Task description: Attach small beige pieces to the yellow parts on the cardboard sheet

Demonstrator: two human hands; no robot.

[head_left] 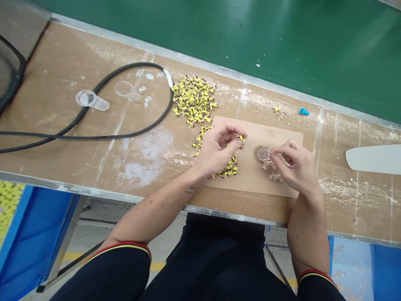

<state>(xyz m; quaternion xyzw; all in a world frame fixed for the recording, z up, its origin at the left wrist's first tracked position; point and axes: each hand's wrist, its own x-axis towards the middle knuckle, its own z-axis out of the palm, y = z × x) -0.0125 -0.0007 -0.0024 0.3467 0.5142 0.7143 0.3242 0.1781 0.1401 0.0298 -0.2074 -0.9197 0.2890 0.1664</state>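
The brown cardboard-covered worktop (pixel 336 146) has pale, scuffed edges. A looped black cable (pixel 94 137) runs in over its left end, a clear plastic spoon-shaped piece (pixel 102 104) lying across it. Near the far edge sit a heap of tiny yellow-and-black figures (pixel 194 100) and a small blue cone (pixel 303 111); a flat tan cardboard sheet (pixel 250 182) lies toward the near edge.

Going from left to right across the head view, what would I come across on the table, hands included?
One clear scoop-shaped piece, another clear scoop-shaped piece, far yellow-and-black pile, left hand, small clear round container, right hand, white blade-shaped object.
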